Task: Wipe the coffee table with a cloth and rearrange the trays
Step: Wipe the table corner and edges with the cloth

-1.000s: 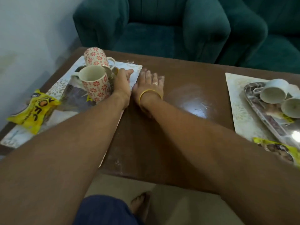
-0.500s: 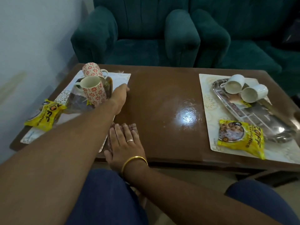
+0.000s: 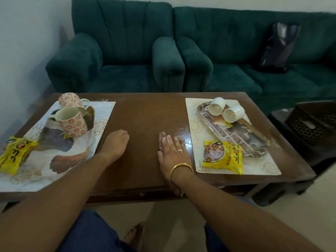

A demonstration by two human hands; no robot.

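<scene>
My right hand [image 3: 172, 153] lies flat, fingers together, pressing a small dark patterned cloth [image 3: 162, 140] onto the brown coffee table [image 3: 141, 115], just left of the right placemat [image 3: 192, 124]. Only the cloth's far edge shows past my fingertips. My left hand [image 3: 116, 142] rests on the tabletop with curled fingers and nothing in it, at the right edge of the left placemat [image 3: 103, 115]. The left tray [image 3: 60, 142], printed with a bird, carries two floral mugs [image 3: 72, 122]. The silver right tray [image 3: 236, 135] holds two white cups [image 3: 216, 106] lying on their sides.
One yellow snack packet [image 3: 222, 157] lies on the right placemat, another [image 3: 12, 155] on the left one. Green sofas [image 3: 127, 70] stand behind the table, with a black bag [image 3: 278, 46] on one. A black crate [image 3: 312, 120] stands to the right. My knees are below the near edge.
My right hand slid the cloth from the far middle of the table to the near edge, then right toward the right placemat. My left hand let go beside the mugs and drew back.
</scene>
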